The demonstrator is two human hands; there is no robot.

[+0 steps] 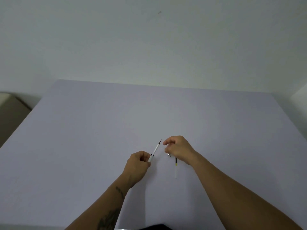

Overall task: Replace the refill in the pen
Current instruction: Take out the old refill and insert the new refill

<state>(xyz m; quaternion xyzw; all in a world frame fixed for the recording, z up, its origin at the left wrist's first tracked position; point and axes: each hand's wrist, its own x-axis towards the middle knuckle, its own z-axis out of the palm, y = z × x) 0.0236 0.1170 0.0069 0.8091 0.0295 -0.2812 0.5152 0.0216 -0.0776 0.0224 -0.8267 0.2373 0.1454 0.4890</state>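
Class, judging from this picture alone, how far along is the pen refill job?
Done: the pen is apart, and one refill lies on the table. In hand: the left hand holds the pen barrel with a refill sticking out; the right hand holds a small metallic part. Left: closing the pen.

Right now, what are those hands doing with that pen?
A person is changing a pen's refill. The left hand holds the white pen by its lower end, dark tip pointing up and away. The right hand hovers beside the tip, with a small silver part under it. A refill lies on the table.
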